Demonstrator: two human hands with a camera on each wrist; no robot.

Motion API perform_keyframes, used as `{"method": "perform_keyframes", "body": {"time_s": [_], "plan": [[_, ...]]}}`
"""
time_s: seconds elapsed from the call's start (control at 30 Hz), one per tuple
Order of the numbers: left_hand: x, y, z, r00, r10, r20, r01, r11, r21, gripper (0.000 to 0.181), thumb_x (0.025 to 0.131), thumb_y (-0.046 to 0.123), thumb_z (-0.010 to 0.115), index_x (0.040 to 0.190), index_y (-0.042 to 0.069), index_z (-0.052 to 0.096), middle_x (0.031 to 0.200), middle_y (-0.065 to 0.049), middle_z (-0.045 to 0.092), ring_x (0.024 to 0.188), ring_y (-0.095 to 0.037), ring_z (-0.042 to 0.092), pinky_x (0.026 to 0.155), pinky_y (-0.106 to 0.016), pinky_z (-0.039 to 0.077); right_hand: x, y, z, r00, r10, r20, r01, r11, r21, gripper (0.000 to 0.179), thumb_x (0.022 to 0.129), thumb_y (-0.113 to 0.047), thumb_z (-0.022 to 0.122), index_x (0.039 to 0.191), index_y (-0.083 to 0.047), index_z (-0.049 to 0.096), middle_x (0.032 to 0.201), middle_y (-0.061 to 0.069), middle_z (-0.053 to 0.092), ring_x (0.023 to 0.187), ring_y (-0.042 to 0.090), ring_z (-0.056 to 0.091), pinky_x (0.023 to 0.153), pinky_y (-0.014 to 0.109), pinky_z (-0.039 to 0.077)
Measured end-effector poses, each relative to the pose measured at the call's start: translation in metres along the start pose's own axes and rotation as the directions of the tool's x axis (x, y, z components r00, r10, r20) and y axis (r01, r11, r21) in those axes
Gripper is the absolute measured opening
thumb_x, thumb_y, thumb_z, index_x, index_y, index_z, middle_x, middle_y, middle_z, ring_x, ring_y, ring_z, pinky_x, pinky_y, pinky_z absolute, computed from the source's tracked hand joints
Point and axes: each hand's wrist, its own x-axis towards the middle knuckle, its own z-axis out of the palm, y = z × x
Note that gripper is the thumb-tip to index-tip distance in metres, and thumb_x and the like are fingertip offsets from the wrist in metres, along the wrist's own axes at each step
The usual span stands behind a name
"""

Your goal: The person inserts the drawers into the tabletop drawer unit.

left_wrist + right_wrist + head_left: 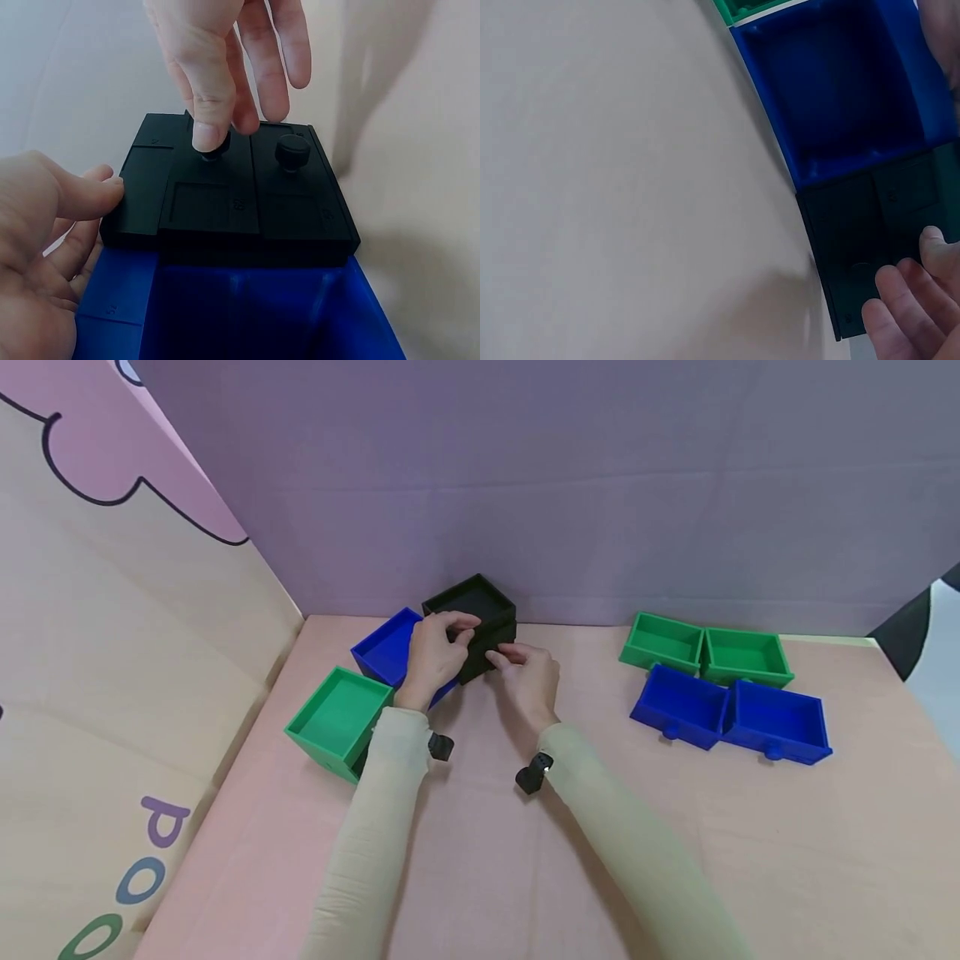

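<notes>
Pale sleeves (367,827) cross the table (487,877); leftmost sits a green box (341,710), then a blue box (386,650) touching the black box (480,597) at the back; my left hand (435,652) pinches that one's edge, my right hand (530,681) its knob (214,157); rightward lie green drawers (742,652) and blue drawers (686,693); I'm probably fitting a black drawer (199,205), so an even push seems called for.

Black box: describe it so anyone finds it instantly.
Follow the table to its far edge, along the grey backdrop. Left of its middle, touched by left hand and right hand, the black box stands beside a blue box. Its colour sets it apart: the other boxes are blue or green.
</notes>
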Motion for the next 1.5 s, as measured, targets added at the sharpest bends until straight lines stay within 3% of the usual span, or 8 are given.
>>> {"method": "perform_keyframes", "body": {"time_s": [0.4,0.63,0.73,0.9,1.1,1.27,1.33,1.5], "plan": [[0.000,-0.002,0.001,1.000,-0.010,0.008,0.010,1.000,-0.002,0.023,0.104,0.010,0.067,0.123,0.013,0.080,0.117,-0.007,0.079,0.112,-0.026,0.070,0.096,-0.042,0.058,0.003,0.001,0.004,1.000,0.020,-0.005,-0.020,1.000,0.017,0.027,0.095,-0.029,0.083,0.114,-0.009,0.084,0.104,0.011,0.083,0.099,0.026,0.080,0.092,0.042,0.062],[-0.001,0.001,0.001,1.000,-0.007,0.007,0.006,1.000,0.008,0.023,0.105,0.011,0.067,0.124,0.013,0.080,0.118,-0.008,0.079,0.114,-0.026,0.070,0.096,-0.042,0.058,0.000,0.003,-0.001,0.998,0.035,0.055,-0.041,0.992,0.118,0.028,0.097,-0.023,0.081,0.117,-0.005,0.081,0.103,0.016,0.082,0.088,0.032,0.081,0.069,0.021,0.060],[-0.002,0.002,0.001,1.000,-0.007,0.008,0.006,1.000,0.013,0.023,0.105,0.011,0.066,0.124,0.013,0.080,0.120,-0.008,0.079,0.115,-0.026,0.069,0.097,-0.042,0.058,-0.003,0.005,-0.007,0.995,0.049,0.086,-0.063,0.986,0.157,0.031,0.098,-0.024,0.080,0.122,-0.005,0.079,0.105,0.017,0.081,0.088,0.035,0.081,0.068,0.018,0.059],[-0.003,0.001,0.001,1.000,-0.004,0.004,0.004,1.000,0.022,0.023,0.105,0.012,0.066,0.124,0.014,0.080,0.120,-0.008,0.078,0.114,-0.026,0.069,0.098,-0.043,0.058,-0.011,0.006,-0.021,0.993,0.059,0.104,-0.076,0.983,0.167,0.035,0.099,-0.024,0.078,0.129,-0.006,0.076,0.110,0.017,0.081,0.088,0.034,0.081,0.073,0.021,0.062],[-0.003,0.001,0.004,1.000,0.008,-0.023,-0.007,0.998,0.062,0.022,0.105,0.010,0.066,0.122,0.013,0.080,0.122,-0.008,0.078,0.114,-0.027,0.070,0.101,-0.044,0.058,-0.026,0.008,-0.043,0.991,0.064,0.121,-0.086,0.979,0.184,0.034,0.101,-0.025,0.076,0.127,-0.004,0.076,0.114,0.017,0.079,0.092,0.038,0.081,0.074,0.021,0.063],[-0.004,0.003,0.007,0.999,0.053,0.004,-0.053,0.989,0.137,0.026,0.105,0.011,0.064,0.128,0.012,0.077,0.132,-0.011,0.076,0.125,-0.032,0.069,0.125,-0.046,0.041,-0.042,0.012,-0.064,0.989,0.072,0.127,-0.094,0.980,0.178,0.033,0.103,-0.026,0.073,0.128,-0.004,0.075,0.120,0.017,0.077,0.097,0.037,0.081,0.076,0.022,0.063],[-0.005,0.005,0.008,0.998,0.062,0.008,-0.063,0.982,0.176,0.028,0.105,0.011,0.064,0.130,0.012,0.075,0.135,-0.011,0.075,0.128,-0.033,0.068,0.126,-0.047,0.039,-0.050,0.016,-0.074,0.988,0.080,0.134,-0.101,0.983,0.156,0.036,0.103,-0.027,0.072,0.131,-0.004,0.074,0.124,0.016,0.076,0.098,0.035,0.081,0.078,0.021,0.063],[-0.013,0.013,0.005,0.996,0.089,-0.015,-0.081,0.957,0.277,0.028,0.104,0.015,0.066,0.130,0.012,0.075,0.146,-0.013,0.066,0.137,-0.033,0.060,0.117,-0.050,0.049,-0.064,0.031,-0.103,0.987,0.095,0.128,-0.111,0.986,0.123,0.041,0.104,-0.032,0.070,0.134,-0.003,0.072,0.129,0.016,0.074,0.098,0.034,0.081,0.078,0.020,0.062]]}}
